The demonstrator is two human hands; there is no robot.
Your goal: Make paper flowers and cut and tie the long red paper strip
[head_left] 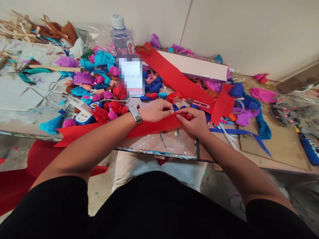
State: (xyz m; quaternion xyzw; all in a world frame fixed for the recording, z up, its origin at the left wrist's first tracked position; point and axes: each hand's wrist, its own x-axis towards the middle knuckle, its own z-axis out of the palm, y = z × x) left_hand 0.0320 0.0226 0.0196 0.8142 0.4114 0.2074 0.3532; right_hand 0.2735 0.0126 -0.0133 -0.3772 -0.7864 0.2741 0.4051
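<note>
My left hand (156,110), with a metal watch on its wrist, pinches the upper edge of a long red strip (149,128) near the table's front. Close beside it, fingertips nearly touching, my right hand (195,121) pinches the same red material. The strip runs left under my left forearm. Blue pieces lie just behind my fingertips. A small pair of white-handled snips (199,103) rests behind my right hand, on another wide red strip (174,71). A roll of tape (177,101) stands partly hidden behind my fingers.
Colourful crumpled pieces (102,59) cover the table's left and back. A bottle (122,38) stands behind a lit phone (132,76). A power socket (84,116) lies left of my left hand. Cardboard (279,142) and a blue strip (249,132) lie at right.
</note>
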